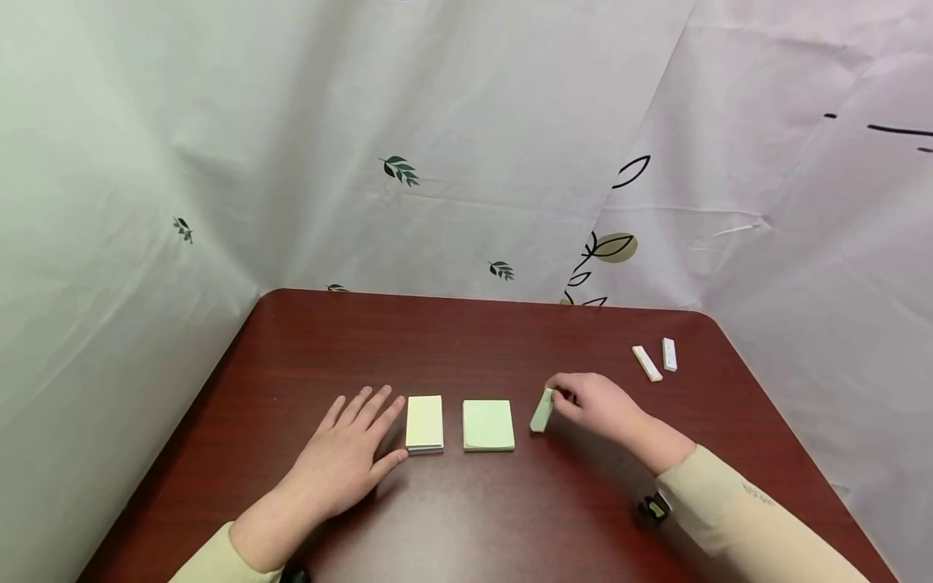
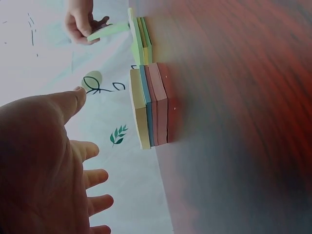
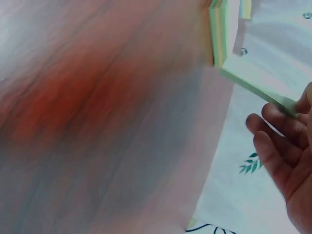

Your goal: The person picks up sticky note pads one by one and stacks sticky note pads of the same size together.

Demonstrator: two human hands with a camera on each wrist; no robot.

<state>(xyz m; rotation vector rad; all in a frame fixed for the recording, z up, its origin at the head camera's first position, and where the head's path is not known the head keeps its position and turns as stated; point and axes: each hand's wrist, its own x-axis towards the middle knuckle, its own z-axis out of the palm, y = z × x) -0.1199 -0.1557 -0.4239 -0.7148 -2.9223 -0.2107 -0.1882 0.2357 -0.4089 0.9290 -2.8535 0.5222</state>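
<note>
My right hand (image 1: 601, 409) pinches one end of a narrow pale green sticky-note pad (image 1: 541, 411) between thumb and fingers, tilted just right of a square green sticky-note stack (image 1: 488, 424). In the right wrist view, the held pad (image 3: 256, 83) slants down from the fingertips. Further left lies a narrower sticky-note stack (image 1: 424, 423), yellow on top; the left wrist view shows blue and pink layers (image 2: 158, 105) beneath. Beside this stack my left hand (image 1: 342, 461) is spread palm down with straight fingers, holding nothing. Whether its fingertips touch the stack is unclear.
Two small white strips (image 1: 647, 364) lie at the back right of the dark red-brown table (image 1: 437, 340). A white curtain (image 1: 466, 105) with leaf prints hangs behind the table and along its sides.
</note>
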